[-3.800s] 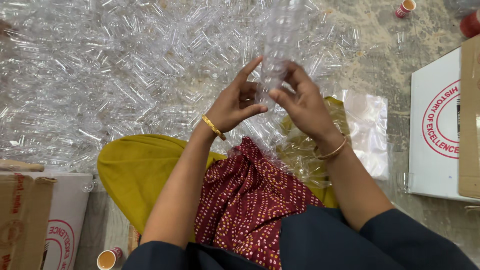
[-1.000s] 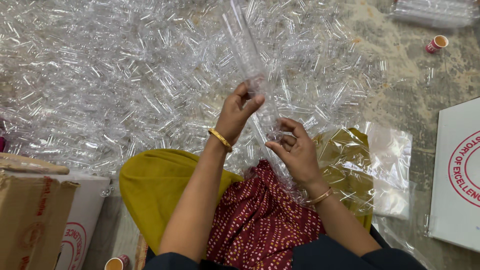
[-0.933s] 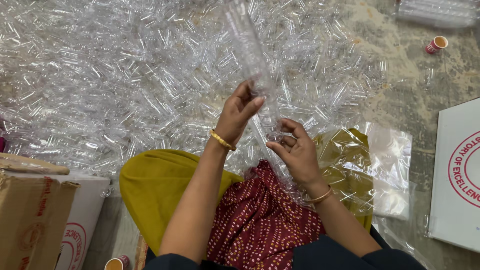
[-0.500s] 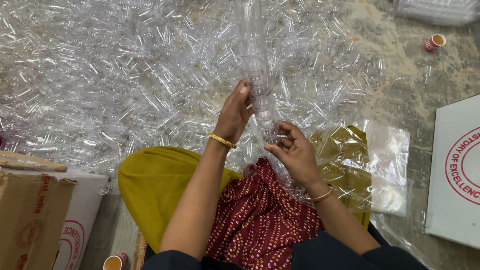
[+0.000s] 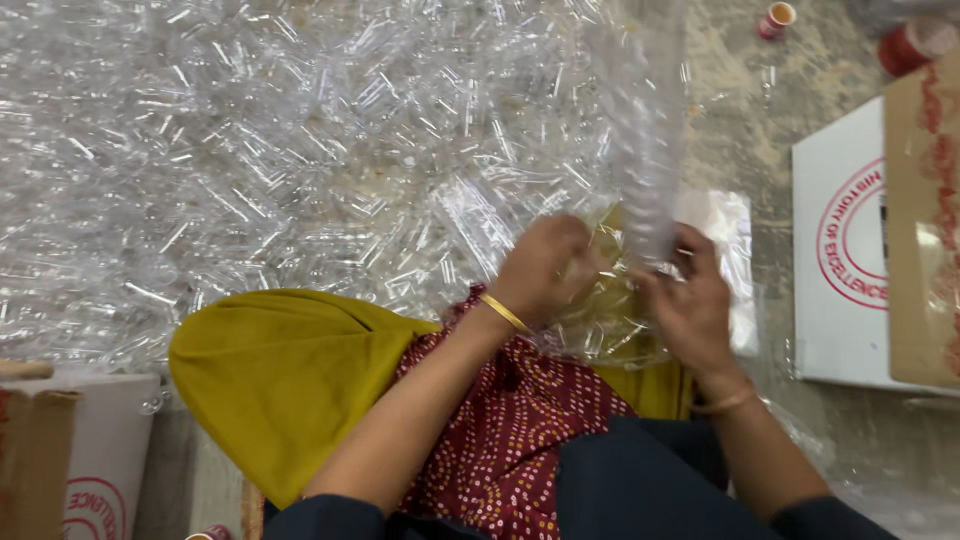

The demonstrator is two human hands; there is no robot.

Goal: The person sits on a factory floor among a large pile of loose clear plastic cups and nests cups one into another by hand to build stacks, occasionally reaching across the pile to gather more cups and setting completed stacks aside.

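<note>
Clear plastic tubes [image 5: 300,170] heaped across floor [image 5: 740,130]. Left hand [image 5: 545,265] and right hand [image 5: 690,305], each grip closed on tall transparent bag [image 5: 645,130] of tubes (held upright above lap).

Clear plastic tube stack [image 5: 648,150]: tall, upright, blurred, base gripped between both hands above lap.

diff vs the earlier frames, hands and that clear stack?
Both hands have dropped toward the lap. The left hand, earlier raised with fingers spread, is now curled low beside the right hand, which grips the bottom of the clear plastic stack. The view shifted right. The loose clear pieces on the floor look unchanged.
</note>
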